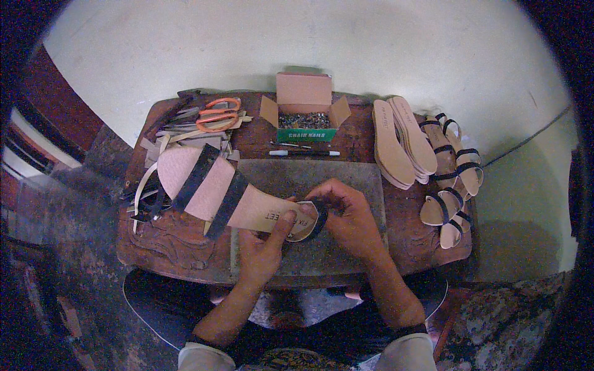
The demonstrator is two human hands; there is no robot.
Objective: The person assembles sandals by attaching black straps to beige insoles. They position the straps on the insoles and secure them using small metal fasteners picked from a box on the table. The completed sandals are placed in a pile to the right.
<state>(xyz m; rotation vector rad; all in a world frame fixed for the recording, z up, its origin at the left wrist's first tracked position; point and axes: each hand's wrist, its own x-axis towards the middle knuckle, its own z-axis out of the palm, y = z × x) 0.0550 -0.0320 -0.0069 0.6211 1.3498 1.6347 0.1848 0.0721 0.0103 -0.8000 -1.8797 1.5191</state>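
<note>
A sandal (pixel 257 207) with a tan insole and two wide black straps lies slantwise in front of me, toe end to the upper left. My left hand (pixel 266 244) grips its heel end, thumb pressed on top of the insole and fingers underneath. At the heel, my right hand (pixel 348 215) is closed with its fingers bent on the black heel strap (pixel 318 217). Those fingertips are partly hidden by the strap and the hand itself. Beneath both hands is a grey square mat (pixel 346 266) set on the carved wooden table (pixel 151 250).
An opened green box of nails (pixel 304 123) stands at the back, a marker (pixel 303 153) before it. Scissors with orange handles (pixel 218 115) rest on scrap strips (pixel 176 133) at left. Insoles (pixel 396 148) are stacked at right, beside several strapped sandals (pixel 445 161). A wall (pixel 371 37) rises behind.
</note>
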